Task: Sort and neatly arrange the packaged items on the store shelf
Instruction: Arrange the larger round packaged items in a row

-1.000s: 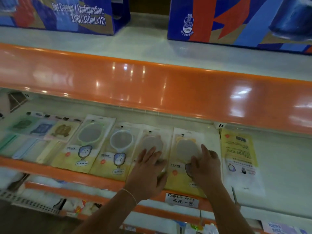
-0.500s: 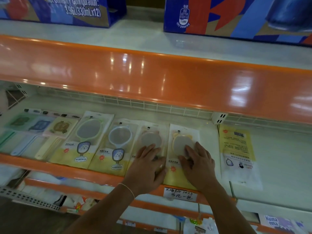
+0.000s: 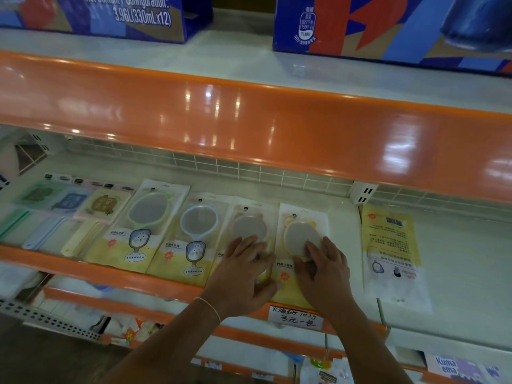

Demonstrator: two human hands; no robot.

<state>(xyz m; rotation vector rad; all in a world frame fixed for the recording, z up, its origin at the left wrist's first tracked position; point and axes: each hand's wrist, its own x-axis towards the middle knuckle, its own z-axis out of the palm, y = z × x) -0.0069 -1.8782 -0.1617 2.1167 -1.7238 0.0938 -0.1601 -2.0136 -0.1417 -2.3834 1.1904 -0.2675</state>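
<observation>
Several packaged hand mirrors lie flat in a row on the white shelf [image 3: 340, 245]. From the left they are a green-rimmed pack [image 3: 149, 217], a white-rimmed pack [image 3: 194, 231], a pink-rimmed pack [image 3: 249, 220] and a yellow-rimmed pack [image 3: 300, 228]. My left hand [image 3: 243, 275] lies with spread fingers on the lower half of the pink-rimmed pack. On the yellow-rimmed pack my right hand [image 3: 324, 273] presses flat, fingertips at the mirror's lower edge. A further pack [image 3: 393, 256] lies face down, apart to the right.
Small card packs and pastel combs [image 3: 69, 214] fill the shelf's left end. An orange rail [image 3: 138, 278] with a handwritten price tag [image 3: 295, 317] edges the front. The orange upper shelf front [image 3: 249, 128] overhangs; blue drink cartons [image 3: 388, 26] stand above. Bare shelf lies at right.
Both hands have slid slightly toward me over the two packs, the right hand leftward off the mirror disc. The camera view has shifted down a little.
</observation>
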